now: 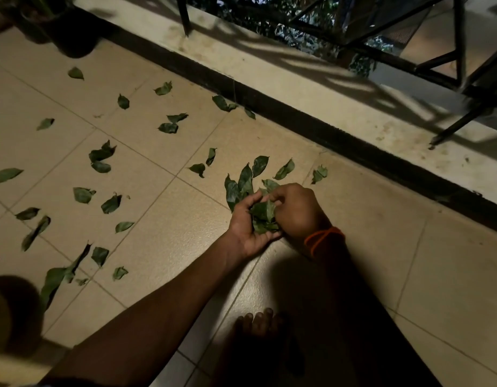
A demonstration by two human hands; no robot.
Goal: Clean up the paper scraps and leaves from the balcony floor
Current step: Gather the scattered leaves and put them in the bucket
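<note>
left hand (245, 229) palm up, fingers cupped round bunch; right hand (294, 210) knuckles up, fingertips pinching into it; forearms converging, wrists near.

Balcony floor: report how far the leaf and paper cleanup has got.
Early going. Done: a bunch of leaves is gathered off the tiles. In hand: the left hand cups that bunch while the right hand pinches more into it. Left: many scattered leaves on the floor, including near the black curb. No paper scraps are visible.
</note>
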